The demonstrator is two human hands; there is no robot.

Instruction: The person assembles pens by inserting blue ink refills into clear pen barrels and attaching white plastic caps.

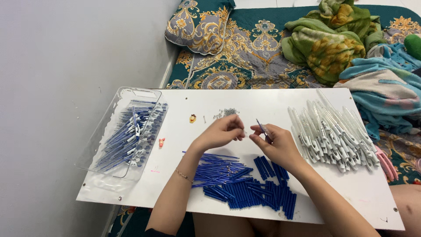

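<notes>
While the right hand (277, 142) pinches a thin blue refill (262, 128) between thumb and fingertips, tip angled toward 11 o'clock, the left hand (223, 131) hovers just beside it at 9 o'clock, fingers curled together; what they hold, if anything, cannot be told. Both hang over a white board (359, 193). At 6 o'clock lies a heap of blue tubes (258, 188); at 3 o'clock, stacked white pen barrels (333, 131); at 9 o'clock, a clear tray (101, 145) of assembled pens (131, 136).
</notes>
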